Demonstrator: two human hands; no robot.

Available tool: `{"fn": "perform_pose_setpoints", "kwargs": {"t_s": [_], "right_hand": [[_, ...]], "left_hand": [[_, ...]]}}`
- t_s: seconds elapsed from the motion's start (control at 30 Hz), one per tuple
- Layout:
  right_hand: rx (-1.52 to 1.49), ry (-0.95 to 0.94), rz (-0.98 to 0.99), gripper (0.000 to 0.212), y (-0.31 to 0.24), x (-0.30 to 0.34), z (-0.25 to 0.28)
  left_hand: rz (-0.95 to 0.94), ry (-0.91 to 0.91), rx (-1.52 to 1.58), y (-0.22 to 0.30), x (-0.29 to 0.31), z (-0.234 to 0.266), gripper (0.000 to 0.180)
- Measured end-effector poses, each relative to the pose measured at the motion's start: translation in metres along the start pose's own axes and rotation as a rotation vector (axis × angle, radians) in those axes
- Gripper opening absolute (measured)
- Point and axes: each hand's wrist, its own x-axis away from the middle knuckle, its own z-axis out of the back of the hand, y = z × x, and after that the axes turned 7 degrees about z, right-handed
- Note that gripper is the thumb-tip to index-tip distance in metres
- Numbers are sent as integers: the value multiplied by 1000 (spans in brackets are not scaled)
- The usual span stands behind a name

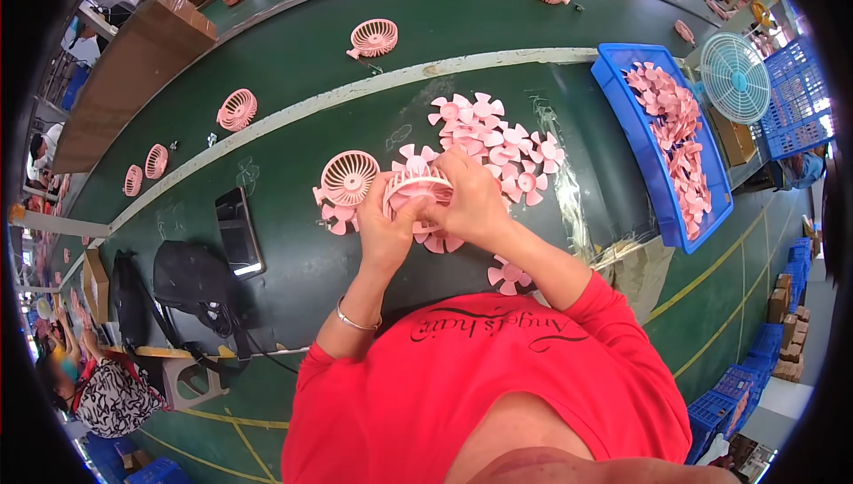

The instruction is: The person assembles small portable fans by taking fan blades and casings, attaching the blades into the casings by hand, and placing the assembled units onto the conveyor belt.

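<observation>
Both my hands are closed around a round pink fan housing [418, 184] with a slatted rim. My left hand [384, 233] grips its left side, while my right hand [473, 201] holds the right side, thumbs meeting at the near edge. Pink shows inside the ring, but my fingers partly hide it. Just left of my left hand lies another slatted fan housing [349, 178]. A heap of pink fan blades [511, 142] spreads beyond and to the right of my right hand. One loose fan blade [509, 276] rests by my right forearm.
At right stands a blue tray [613, 97] full of pink blades, with a turquoise fan [735, 78] behind it. A phone [238, 231] and black bag [191, 280] lie left. Beyond a pale rail [333, 93], housings sit spaced along a green belt [462, 17]. Another person [115, 391] is lower left.
</observation>
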Motion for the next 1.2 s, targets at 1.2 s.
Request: {"fn": "perform_pose_setpoints", "kwargs": {"t_s": [1.2], "right_hand": [[827,-36,-157,28,119,-63,88]], "left_hand": [[239,-71,-85,20,-286,20,24]]}}
